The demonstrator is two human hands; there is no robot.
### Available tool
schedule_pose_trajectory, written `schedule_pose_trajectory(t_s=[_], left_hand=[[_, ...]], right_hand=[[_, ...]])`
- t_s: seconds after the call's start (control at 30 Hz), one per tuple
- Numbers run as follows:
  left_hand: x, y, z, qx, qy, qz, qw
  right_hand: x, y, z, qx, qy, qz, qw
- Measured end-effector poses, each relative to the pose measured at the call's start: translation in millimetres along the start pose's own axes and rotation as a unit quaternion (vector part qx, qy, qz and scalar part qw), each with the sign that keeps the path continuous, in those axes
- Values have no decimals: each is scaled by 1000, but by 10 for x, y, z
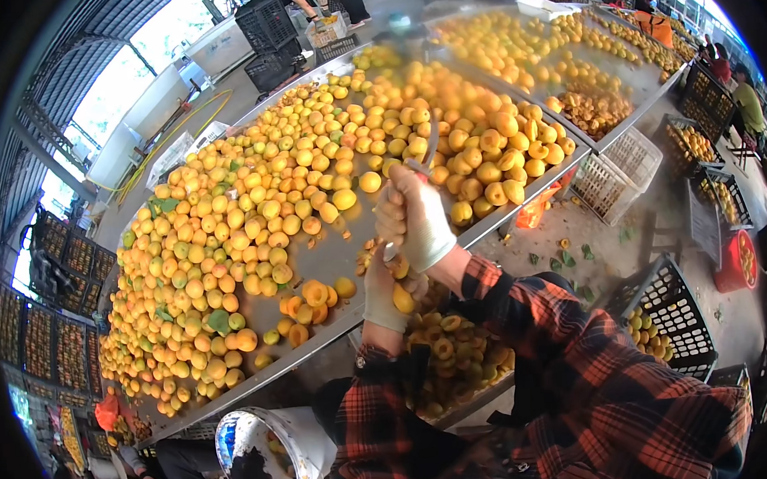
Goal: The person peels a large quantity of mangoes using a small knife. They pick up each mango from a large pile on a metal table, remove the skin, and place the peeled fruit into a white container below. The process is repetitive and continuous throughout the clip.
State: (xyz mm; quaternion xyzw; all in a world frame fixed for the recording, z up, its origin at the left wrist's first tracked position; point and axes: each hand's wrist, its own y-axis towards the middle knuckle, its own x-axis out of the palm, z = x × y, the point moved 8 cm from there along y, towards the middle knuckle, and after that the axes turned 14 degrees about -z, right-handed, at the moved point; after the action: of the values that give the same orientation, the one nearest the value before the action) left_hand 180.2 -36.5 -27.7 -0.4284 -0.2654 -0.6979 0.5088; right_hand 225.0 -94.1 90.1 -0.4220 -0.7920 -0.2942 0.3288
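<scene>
My right hand, in a pale knitted glove, is closed in a fist around a red-handled tool. Its curved metal blade points up and away over the fruit. Just below and to the left, my gloved left hand holds a yellow apricot, partly covered by its fingers. A small shiny metal piece shows between the two hands; I cannot tell whether it belongs to the same tool. Beneath them lie many halved apricots in a container. More opened halves rest on the metal table.
Whole apricots cover the table's left side, and more fruit is heaped at right. A white bucket stands front left. Beside me are a black crate and a white crate. Another person's hand appears lower left.
</scene>
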Motion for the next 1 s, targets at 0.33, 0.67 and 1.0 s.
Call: schedule_pose_trajectory(t_s=[0.33, 0.67, 1.0], left_hand=[[-105, -337, 492, 182, 69, 48, 980], [-471, -545, 607, 95, 222, 210, 947], [-373, -547, 669, 97, 444, 206, 867]], right_hand=[[296, -408, 399, -91, -782, -225, 575], [126, -337, 525, 47, -746, -161, 644], [-197, -209, 619, -29, -714, -87, 694]])
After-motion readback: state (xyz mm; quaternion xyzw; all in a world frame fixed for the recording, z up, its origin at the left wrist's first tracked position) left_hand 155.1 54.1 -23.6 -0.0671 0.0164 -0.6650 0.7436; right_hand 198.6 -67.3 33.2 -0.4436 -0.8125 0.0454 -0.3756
